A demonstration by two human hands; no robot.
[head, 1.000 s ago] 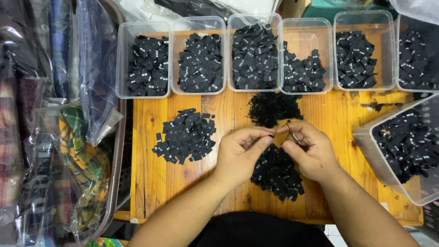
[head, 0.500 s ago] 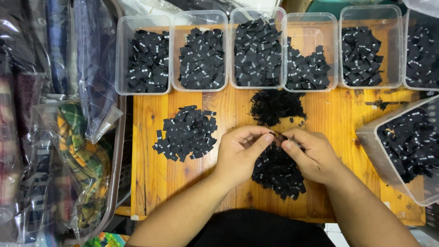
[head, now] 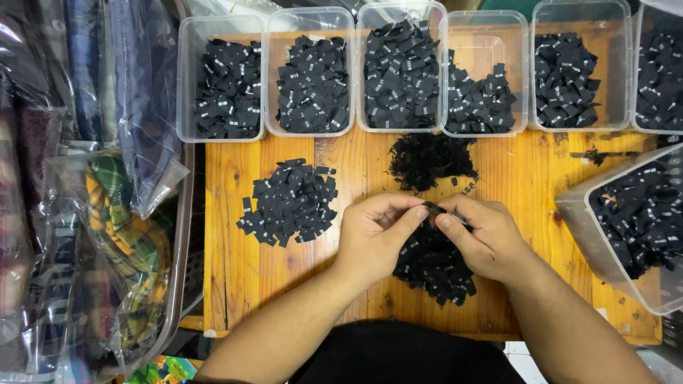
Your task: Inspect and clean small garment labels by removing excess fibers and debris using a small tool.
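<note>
My left hand and my right hand meet fingertip to fingertip over the wooden table. Between them they pinch one small black fabric label. A thin metal tip shows beside my right fingers; I cannot tell what it belongs to. Directly under the hands lies a loose heap of black labels. To the left of my left hand is a neater pile of black labels with white print. Just beyond the hands is a mound of frayed black scraps.
Several clear plastic tubs of black labels line the far edge. Another tub sits tilted at the right. Bagged folded fabrics are stacked along the left side of the table.
Both hands have dropped slightly toward the heap under them and drawn closer together. The thin tool seen sticking up by my right hand a second ago is now mostly hidden.
</note>
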